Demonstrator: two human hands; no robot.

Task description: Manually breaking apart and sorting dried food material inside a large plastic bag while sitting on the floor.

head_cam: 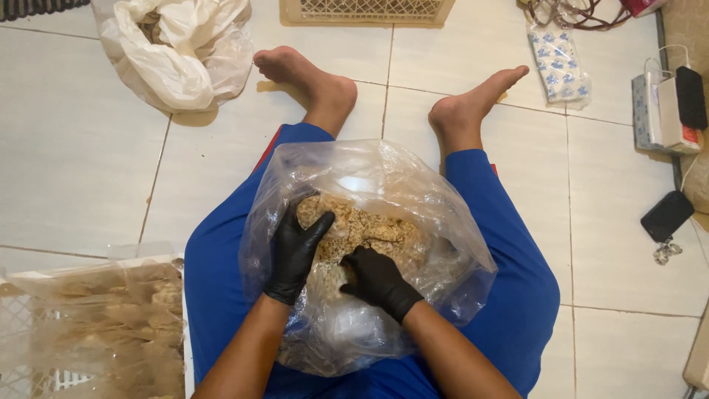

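A large clear plastic bag [413, 222] rests on the seated person's lap, holding a tan crumbly block [358, 229]; the gloved left hand [295, 251] curls around the block's left edge, while the gloved right hand [378, 279] presses on its lower part, fingers bent

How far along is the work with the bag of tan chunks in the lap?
Done: filled clear packets sit stacked in the crate at lower left. In hand: the gloved left hand and right hand are inside the big clear bag, on the tan chunks. Left: the bag holds a sizeable pile of chunks.
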